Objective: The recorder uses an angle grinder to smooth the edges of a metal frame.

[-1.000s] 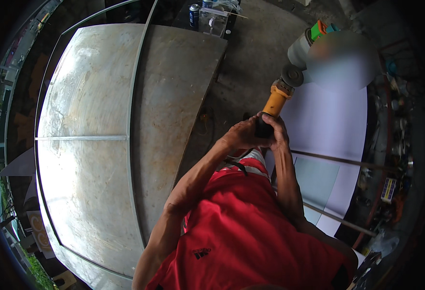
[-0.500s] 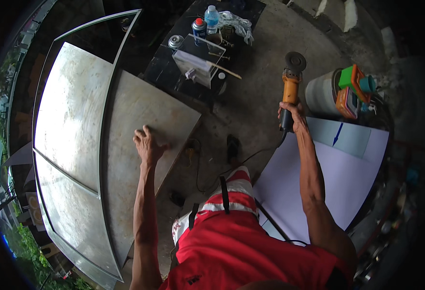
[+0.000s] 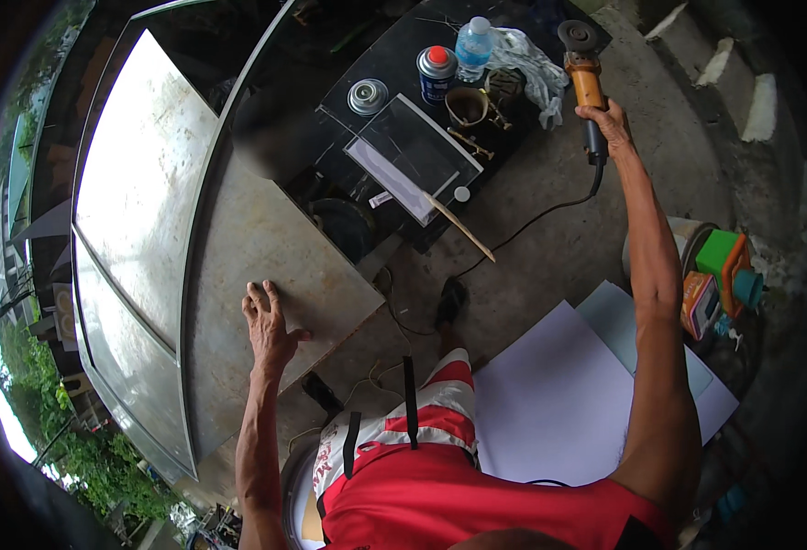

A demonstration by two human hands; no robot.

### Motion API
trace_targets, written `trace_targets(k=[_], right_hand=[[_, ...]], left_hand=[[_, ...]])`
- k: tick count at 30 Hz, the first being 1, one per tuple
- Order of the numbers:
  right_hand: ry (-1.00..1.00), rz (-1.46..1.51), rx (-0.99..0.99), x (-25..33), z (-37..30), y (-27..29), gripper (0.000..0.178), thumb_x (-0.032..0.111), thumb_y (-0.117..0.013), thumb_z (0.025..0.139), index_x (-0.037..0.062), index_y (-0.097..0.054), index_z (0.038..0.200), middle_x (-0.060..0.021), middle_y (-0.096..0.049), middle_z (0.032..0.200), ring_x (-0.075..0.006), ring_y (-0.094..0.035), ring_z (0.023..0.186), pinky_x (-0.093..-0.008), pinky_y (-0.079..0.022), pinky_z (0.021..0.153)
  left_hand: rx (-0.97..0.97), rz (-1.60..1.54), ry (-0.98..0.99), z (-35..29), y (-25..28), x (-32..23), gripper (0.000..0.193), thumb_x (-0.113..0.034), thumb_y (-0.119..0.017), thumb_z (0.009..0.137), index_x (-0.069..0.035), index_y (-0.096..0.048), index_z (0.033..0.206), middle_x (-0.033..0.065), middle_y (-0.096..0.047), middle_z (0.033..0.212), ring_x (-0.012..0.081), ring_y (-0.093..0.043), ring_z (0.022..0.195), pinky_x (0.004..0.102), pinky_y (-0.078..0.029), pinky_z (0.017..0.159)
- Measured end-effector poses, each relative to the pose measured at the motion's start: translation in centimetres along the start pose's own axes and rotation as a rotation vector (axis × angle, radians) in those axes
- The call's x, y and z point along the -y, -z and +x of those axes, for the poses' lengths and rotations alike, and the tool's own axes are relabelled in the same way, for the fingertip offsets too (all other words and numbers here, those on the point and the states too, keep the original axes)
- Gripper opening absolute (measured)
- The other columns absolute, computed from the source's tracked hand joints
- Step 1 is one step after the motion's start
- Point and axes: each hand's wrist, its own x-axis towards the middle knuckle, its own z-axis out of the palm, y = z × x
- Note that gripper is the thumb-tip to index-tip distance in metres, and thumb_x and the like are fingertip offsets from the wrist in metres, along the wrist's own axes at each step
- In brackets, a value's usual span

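My right hand (image 3: 611, 126) is wrapped round the black rear grip of an orange angle grinder (image 3: 588, 90), held out over the floor at the far right of the dark table. The grinder's dark disc (image 3: 578, 36) points away from me, and its black cord (image 3: 550, 209) trails down toward my feet. My left hand (image 3: 270, 323) rests with fingers spread on a worn, greyish metal-looking tabletop (image 3: 238, 234), near its right edge. Left of that hand, a metal frame with thin bars (image 3: 183, 346) lies on the same tabletop.
The dark table (image 3: 376, 69) carries a spray can (image 3: 436, 75), a water bottle (image 3: 474, 48), a round can (image 3: 368, 96), a brown cup (image 3: 468, 107), a plastic bag (image 3: 523, 69) and a wooden stick (image 3: 460, 226). White sheets (image 3: 550, 394) lie at right, near a bucket with a green-orange container (image 3: 723, 257).
My right hand has carried the grinder forward and to the right, toward the dark table's far end. My left hand stays on the tabletop. The view has shifted, and I have turned somewhat.
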Motion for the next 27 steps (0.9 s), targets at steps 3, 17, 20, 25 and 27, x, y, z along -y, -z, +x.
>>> trace_targets(k=[3, 17, 20, 25, 27], right_hand=[[0.025, -0.069, -0.027, -0.4, 5.0, -1.3, 0.082, 0.037, -0.089, 0.056, -0.0031, -0.052, 0.117, -0.0103, -0.058, 0.087, -0.0175, -0.06, 0.057, -0.0306, -0.053, 0.044], [0.143, -0.416, 0.199, 0.3, 16.7, -0.8, 0.07, 0.038, -0.08, 0.061, 0.0016, -0.061, 0.118, -0.008, -0.064, 0.084, -0.0159, -0.059, 0.067, -0.032, -0.048, 0.058], [0.197, -0.438, 0.246, -0.5, 18.3, -0.3, 0.081, 0.04, -0.081, 0.062, 0.0004, -0.057, 0.128, -0.0113, -0.065, 0.095, -0.0173, -0.061, 0.073, -0.032, -0.049, 0.061], [0.234, -0.444, 0.194, -2.5, 21.8, 0.1, 0.105, 0.05, -0.081, 0.066, 0.001, -0.038, 0.148, -0.0189, -0.058, 0.129, -0.0257, -0.063, 0.106, -0.0369, -0.054, 0.08], [0.3, -0.488, 0.2, -2.7, 24.0, -0.5, 0.105, 0.05, -0.081, 0.066, 0.0022, -0.037, 0.149, -0.0201, -0.055, 0.134, -0.0275, -0.06, 0.112, -0.0385, -0.053, 0.086]], left_hand=[[0.018, -0.012, 0.011, 0.2, 0.1, -0.1, 0.129, -0.026, -0.095, 0.051, -0.002, -0.021, 0.155, 0.0327, -0.015, 0.157, 0.0496, -0.022, 0.142, 0.0478, -0.028, 0.117], [0.032, 0.002, 0.027, 0.5, 0.3, -0.5, 0.132, -0.02, -0.094, 0.05, -0.003, -0.018, 0.156, 0.0313, -0.014, 0.158, 0.0488, -0.022, 0.143, 0.0471, -0.028, 0.117], [0.023, 0.008, 0.027, 0.6, 0.2, -0.5, 0.133, -0.018, -0.095, 0.048, -0.003, -0.018, 0.156, 0.0307, -0.013, 0.159, 0.0484, -0.022, 0.143, 0.0477, -0.028, 0.117], [0.036, 0.015, 0.034, 0.7, 0.0, -0.6, 0.133, -0.018, -0.095, 0.048, -0.003, -0.018, 0.156, 0.0298, -0.013, 0.159, 0.048, -0.02, 0.144, 0.0478, -0.028, 0.117], [0.029, 0.014, 0.041, 0.8, 0.0, -0.7, 0.133, -0.017, -0.095, 0.047, -0.003, -0.018, 0.156, 0.0298, -0.013, 0.159, 0.0481, -0.02, 0.144, 0.0478, -0.028, 0.118]])
